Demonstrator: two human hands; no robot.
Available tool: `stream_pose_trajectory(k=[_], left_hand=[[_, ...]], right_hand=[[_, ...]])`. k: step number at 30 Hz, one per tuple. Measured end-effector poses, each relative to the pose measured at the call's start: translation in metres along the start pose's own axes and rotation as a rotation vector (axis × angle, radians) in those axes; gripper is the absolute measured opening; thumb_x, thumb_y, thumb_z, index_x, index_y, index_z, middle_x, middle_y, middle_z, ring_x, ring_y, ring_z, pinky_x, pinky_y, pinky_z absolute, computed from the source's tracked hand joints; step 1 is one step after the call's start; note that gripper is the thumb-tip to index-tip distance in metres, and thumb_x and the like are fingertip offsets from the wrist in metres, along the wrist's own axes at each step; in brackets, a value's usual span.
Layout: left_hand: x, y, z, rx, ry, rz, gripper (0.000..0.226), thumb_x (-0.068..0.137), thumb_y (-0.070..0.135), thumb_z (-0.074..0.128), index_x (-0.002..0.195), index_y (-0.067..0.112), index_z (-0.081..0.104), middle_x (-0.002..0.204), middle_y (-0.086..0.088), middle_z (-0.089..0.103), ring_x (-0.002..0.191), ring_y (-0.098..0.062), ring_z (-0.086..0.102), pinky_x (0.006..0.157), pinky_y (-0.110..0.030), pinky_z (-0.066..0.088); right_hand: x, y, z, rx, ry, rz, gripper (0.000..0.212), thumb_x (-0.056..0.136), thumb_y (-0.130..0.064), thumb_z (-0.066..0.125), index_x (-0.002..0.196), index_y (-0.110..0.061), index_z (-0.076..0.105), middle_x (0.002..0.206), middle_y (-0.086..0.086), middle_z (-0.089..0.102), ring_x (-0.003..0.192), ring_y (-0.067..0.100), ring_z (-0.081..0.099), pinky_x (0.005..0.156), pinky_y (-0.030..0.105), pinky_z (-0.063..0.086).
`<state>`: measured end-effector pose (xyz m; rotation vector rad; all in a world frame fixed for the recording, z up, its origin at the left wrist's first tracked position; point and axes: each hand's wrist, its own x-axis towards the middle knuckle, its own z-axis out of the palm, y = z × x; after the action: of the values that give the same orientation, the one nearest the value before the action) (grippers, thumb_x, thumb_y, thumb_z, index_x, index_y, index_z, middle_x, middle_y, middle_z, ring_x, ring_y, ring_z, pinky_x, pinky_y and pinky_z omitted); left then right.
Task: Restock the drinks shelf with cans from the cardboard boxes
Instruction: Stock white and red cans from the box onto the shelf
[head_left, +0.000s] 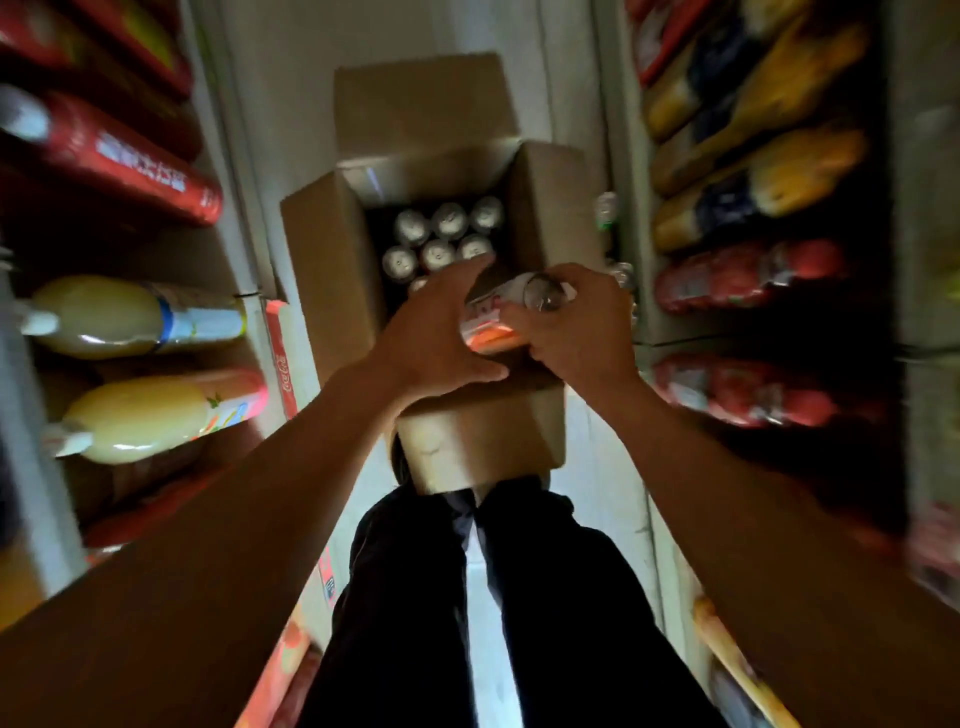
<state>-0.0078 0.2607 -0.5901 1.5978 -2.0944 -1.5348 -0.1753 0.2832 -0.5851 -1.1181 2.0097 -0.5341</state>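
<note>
Above the can-filled cardboard box, right hand grips a can; left hand spread open.

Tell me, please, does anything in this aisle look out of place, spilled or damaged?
Nothing stands out. The open cardboard box sits on the floor with its cans upright in rows. The right hand holds one can above it, and the left hand reaches beside it. No spill or dent shows, though the picture is blurred.

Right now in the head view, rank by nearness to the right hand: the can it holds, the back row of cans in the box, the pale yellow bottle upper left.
1. can, gripped in the right hand.
2. back row of cans, ahead in the open box.
3. pale yellow bottle, far left shelf.
</note>
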Motion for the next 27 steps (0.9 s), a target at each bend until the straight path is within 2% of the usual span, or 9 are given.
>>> stream_pose_trajectory(k=[3,4,6,10,14,17,21,24,27], left_hand=[[-0.019,0.094,-0.031,-0.018,-0.079,0.192,0.082,0.056,0.032,0.093,0.128,0.014,0.059,0.12,-0.001,0.067,0.108,-0.011,0.064,0.097,-0.031,0.049],[-0.035,0.143,-0.042,-0.018,-0.101,0.258,0.073,0.057,0.033,0.093,0.121,0.015,0.063,0.112,0.003,0.07,0.101,-0.005,0.066,0.092,-0.03,0.052],[-0.049,0.187,-0.058,-0.076,-0.109,0.296,0.064,0.058,0.032,0.092,0.115,0.023,0.066,0.105,0.013,0.07,0.096,0.007,0.065,0.09,-0.022,0.053],[-0.109,0.32,-0.056,-0.23,-0.189,0.365,0.055,0.056,0.029,0.091,0.104,0.022,0.065,0.096,0.008,0.073,0.094,-0.003,0.068,0.084,-0.029,0.057],[-0.157,0.415,-0.047,-0.204,-0.348,0.535,0.066,0.055,0.024,0.092,0.112,0.021,0.06,0.104,0.0,0.071,0.099,-0.022,0.069,0.084,-0.053,0.055],[-0.184,0.467,-0.046,-0.129,-0.486,0.682,0.076,0.058,0.015,0.091,0.125,0.019,0.056,0.114,0.0,0.069,0.109,-0.019,0.066,0.091,-0.052,0.054],[-0.23,0.541,-0.037,-0.083,-0.605,0.828,0.069,0.066,0.015,0.087,0.127,0.026,0.057,0.115,0.012,0.068,0.109,-0.005,0.064,0.092,-0.04,0.056],[-0.25,0.574,-0.025,-0.143,-0.632,0.898,0.066,0.069,0.021,0.087,0.128,0.027,0.057,0.117,0.011,0.068,0.112,-0.005,0.063,0.094,-0.037,0.055],[-0.268,0.598,-0.007,-0.193,-0.584,0.939,0.061,0.071,0.027,0.084,0.127,0.023,0.058,0.116,0.007,0.069,0.11,-0.008,0.065,0.092,-0.039,0.056]], right_hand=[[-0.062,-0.05,-0.096,0.049,0.096,0.014,0.053,0.052,-0.056,0.077,0.091,-0.02,0.073,0.079,-0.005,0.072,0.073,0.008,0.067,0.07,0.031,0.056],[-0.093,-0.072,-0.144,0.028,0.136,0.02,0.055,0.054,-0.056,0.08,0.096,-0.022,0.072,0.082,-0.007,0.072,0.074,0.005,0.066,0.072,0.028,0.055],[-0.12,-0.101,-0.177,0.016,0.139,0.029,0.063,0.057,-0.057,0.083,0.109,-0.026,0.066,0.093,-0.011,0.07,0.083,0.004,0.065,0.075,0.024,0.053],[-0.218,-0.148,-0.279,0.12,0.371,0.013,0.074,0.056,-0.053,0.085,0.119,-0.029,0.056,0.106,-0.008,0.068,0.096,0.01,0.066,0.082,0.032,0.055],[-0.303,-0.176,-0.356,0.141,0.639,0.023,0.067,0.061,-0.042,0.086,0.119,-0.03,0.055,0.104,-0.01,0.066,0.089,0.003,0.065,0.076,0.026,0.054],[-0.349,-0.182,-0.399,0.192,0.781,0.034,0.072,0.058,-0.036,0.087,0.121,-0.024,0.054,0.096,-0.013,0.067,0.085,0.001,0.066,0.072,0.023,0.055],[-0.411,-0.179,-0.455,0.255,0.977,0.069,0.073,0.057,-0.029,0.089,0.121,-0.023,0.055,0.099,-0.014,0.069,0.09,-0.002,0.066,0.077,0.022,0.055],[-0.435,-0.175,-0.478,0.279,1.035,0.049,0.068,0.059,-0.029,0.089,0.119,-0.023,0.057,0.103,-0.012,0.069,0.093,-0.001,0.066,0.078,0.026,0.057],[-0.455,-0.168,-0.498,0.238,1.064,0.061,0.07,0.059,-0.037,0.091,0.12,-0.024,0.057,0.105,-0.013,0.068,0.091,-0.001,0.064,0.072,0.017,0.053]])
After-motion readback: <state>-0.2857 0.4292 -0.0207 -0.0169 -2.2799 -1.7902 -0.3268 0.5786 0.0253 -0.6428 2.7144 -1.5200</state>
